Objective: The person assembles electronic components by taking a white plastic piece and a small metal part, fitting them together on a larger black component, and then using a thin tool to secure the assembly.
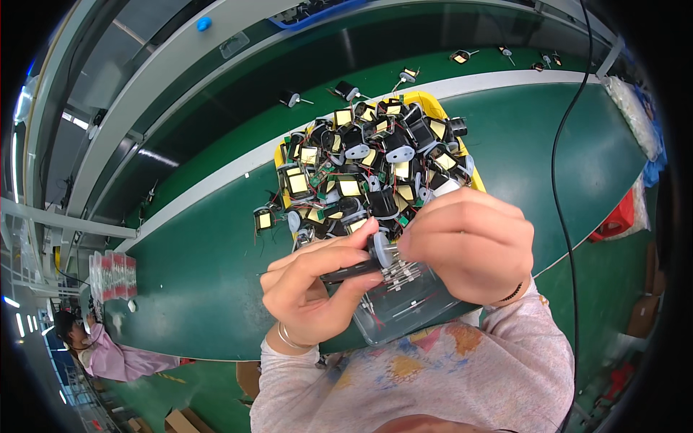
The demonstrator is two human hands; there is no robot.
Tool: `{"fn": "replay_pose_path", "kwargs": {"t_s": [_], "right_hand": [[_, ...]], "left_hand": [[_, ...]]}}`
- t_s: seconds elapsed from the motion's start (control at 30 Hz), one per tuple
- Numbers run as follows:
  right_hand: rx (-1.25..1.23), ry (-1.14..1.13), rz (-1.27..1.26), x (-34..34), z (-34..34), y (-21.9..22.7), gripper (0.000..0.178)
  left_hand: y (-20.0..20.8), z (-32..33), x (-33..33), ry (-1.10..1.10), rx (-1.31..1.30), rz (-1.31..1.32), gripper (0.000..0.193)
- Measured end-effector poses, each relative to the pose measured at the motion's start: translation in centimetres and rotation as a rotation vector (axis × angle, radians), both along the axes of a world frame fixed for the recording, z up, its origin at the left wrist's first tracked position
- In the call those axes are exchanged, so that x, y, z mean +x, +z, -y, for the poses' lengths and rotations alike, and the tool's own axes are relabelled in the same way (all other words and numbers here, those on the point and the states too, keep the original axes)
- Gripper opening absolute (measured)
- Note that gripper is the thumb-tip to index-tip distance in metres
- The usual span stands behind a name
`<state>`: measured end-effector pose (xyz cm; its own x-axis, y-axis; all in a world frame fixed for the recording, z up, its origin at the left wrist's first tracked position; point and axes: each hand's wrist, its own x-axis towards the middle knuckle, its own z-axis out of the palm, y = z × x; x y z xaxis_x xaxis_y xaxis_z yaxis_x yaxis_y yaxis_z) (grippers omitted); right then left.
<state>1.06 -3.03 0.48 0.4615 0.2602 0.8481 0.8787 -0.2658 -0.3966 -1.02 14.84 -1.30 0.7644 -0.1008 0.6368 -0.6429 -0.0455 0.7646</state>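
My left hand point(314, 289) is closed around a small black electronic unit with a grey round end cap point(380, 250). The cap faces my right hand point(469, 245). Thumb and fingertips of the right hand are pinched together right beside the cap, at a small clear and metallic piece whose kind I cannot make out. Below both hands lies a clear plastic tray point(390, 328) with several thin silvery tube-like parts point(402, 276) and some red wires. Just beyond my hands a yellow bin point(432, 105) is heaped with similar black units point(350, 186) bearing cream pads, wires and green circuit boards.
A black cable point(554, 169) hangs down across the right side of the green table point(216, 252). Several loose units point(290, 98) lie beyond the pale strip behind the bin. Stacked clear trays point(113, 276) stand at far left, near another person point(119, 353). Plastic bags point(635, 119) sit at the right edge.
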Motion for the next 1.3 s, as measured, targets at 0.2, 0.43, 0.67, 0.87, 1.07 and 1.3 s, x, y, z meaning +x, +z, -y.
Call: {"fn": "replay_pose_path", "kwargs": {"t_s": [0.2,0.43,0.67,0.87,1.07,1.3], "right_hand": [[0.001,0.042,-0.008,0.4,-0.3,-0.3,0.025],[-0.023,0.061,-0.06,0.0,-0.5,-0.2,0.026],[-0.008,0.022,-0.04,0.1,-0.9,-0.3,0.024],[0.233,0.219,-0.594,1.4,0.0,0.0,0.029],[0.353,0.398,-0.606,1.9,-0.7,-1.5,0.016],[0.288,0.2,-0.376,1.9,-1.3,-3.0,0.025]], "left_hand": [[-0.1,-0.3,-0.3,0.065,0.086,-0.025,0.025],[0.3,-0.7,-0.1,-0.01,0.119,-0.033,0.026],[0.5,-0.5,-0.4,0.104,0.195,0.032,0.027],[-0.1,-1.3,1.6,-0.242,-0.247,-0.439,0.019],[-0.5,-0.9,2.4,-0.419,-0.359,-0.6,0.016],[-1.1,-0.7,2.6,-0.408,-0.417,-0.61,0.016]]}}
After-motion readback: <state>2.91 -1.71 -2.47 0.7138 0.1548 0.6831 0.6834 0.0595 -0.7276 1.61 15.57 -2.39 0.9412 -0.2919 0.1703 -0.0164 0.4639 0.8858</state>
